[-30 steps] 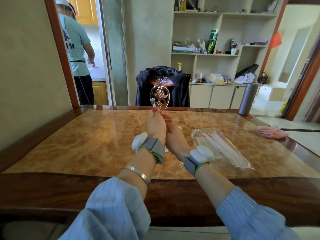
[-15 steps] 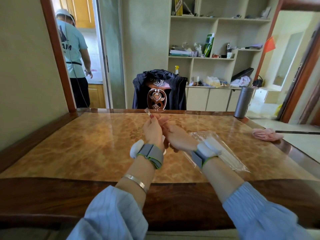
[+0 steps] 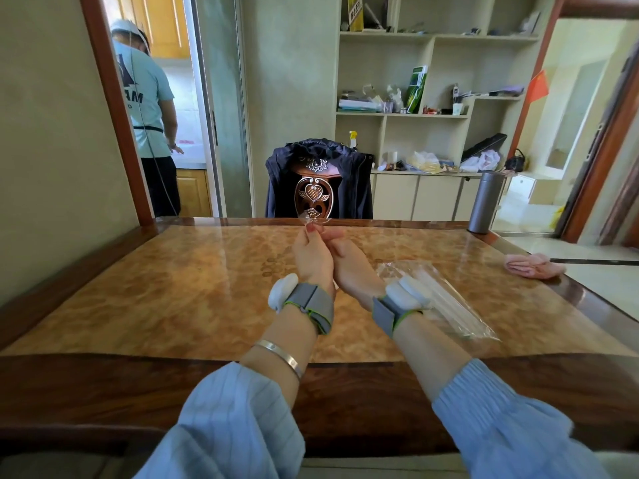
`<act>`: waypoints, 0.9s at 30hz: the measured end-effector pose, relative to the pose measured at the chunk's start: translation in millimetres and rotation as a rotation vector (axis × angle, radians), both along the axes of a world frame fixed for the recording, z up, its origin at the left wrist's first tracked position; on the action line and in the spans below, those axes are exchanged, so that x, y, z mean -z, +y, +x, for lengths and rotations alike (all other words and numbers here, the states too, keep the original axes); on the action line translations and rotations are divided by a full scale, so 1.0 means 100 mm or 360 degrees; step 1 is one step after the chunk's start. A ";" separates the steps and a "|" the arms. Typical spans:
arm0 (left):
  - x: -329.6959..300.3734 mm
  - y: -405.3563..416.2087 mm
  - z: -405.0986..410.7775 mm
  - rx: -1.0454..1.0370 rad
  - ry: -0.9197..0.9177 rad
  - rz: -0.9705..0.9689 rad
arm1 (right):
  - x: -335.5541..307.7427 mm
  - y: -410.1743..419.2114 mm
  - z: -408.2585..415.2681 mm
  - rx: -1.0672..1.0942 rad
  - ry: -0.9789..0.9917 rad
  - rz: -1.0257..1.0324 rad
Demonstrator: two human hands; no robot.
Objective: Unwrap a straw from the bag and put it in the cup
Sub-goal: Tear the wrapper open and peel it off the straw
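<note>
wrapped straw (image 3: 313, 221) between left hand (image 3: 313, 259) and right hand (image 3: 352, 267) fingers

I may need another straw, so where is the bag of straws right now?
In the head view the bag of straws lies flat on the table, right of the right hand, with the pink cloth farther right.

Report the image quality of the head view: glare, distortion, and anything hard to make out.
Head view: wide-angle bending bows the door frames and the table edge; the glossy tabletop mirrors window light near the far edge; the clear wrapper pinched by the left hand and right hand is nearly invisible; the clear bag of straws glints; the right doorway is overexposed.
</note>
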State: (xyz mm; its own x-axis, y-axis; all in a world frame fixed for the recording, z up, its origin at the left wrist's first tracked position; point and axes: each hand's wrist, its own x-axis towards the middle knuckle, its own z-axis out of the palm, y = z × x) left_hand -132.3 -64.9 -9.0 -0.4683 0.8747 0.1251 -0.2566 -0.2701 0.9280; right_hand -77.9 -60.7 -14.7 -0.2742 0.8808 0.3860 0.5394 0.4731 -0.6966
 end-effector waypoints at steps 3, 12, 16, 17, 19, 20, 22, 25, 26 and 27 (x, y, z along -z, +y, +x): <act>0.04 -0.06 0.01 0.0069 -0.0029 0.0008 | 0.03 -0.02 -0.02 -0.0006 -0.0002 0.0040; 0.06 -0.14 -0.03 0.0161 -0.0041 -0.0057 | 0.02 -0.07 -0.06 -0.0049 0.0108 -0.0020; 0.06 -0.15 -0.04 0.0216 -0.0016 -0.0078 | 0.08 -0.07 0.01 -0.0045 0.0152 -0.0055; 0.03 -0.15 -0.04 0.0216 -0.0043 -0.0090 | 0.10 -0.07 0.03 -0.0042 0.0151 -0.0073; -0.01 -0.15 -0.06 0.0203 -0.0073 -0.0085 | 0.13 -0.07 0.04 -0.0045 0.0160 -0.0119; -0.01 -0.12 -0.07 0.0198 -0.0079 -0.0057 | 0.14 -0.07 0.04 -0.0046 0.0164 -0.0134; 0.02 -0.09 -0.09 0.0188 -0.0078 -0.0014 | 0.14 -0.08 0.03 -0.0049 0.0158 -0.0135; 0.09 -0.10 -0.09 0.0170 0.0000 -0.0024 | 0.14 -0.10 0.02 -0.0037 0.0103 -0.0058; 0.12 -0.11 -0.08 0.0164 0.0005 -0.0015 | 0.15 -0.11 0.02 -0.0017 0.0066 -0.0021; 0.15 -0.12 -0.07 0.0167 0.0005 -0.0012 | 0.16 -0.11 0.01 -0.0002 0.0037 0.0012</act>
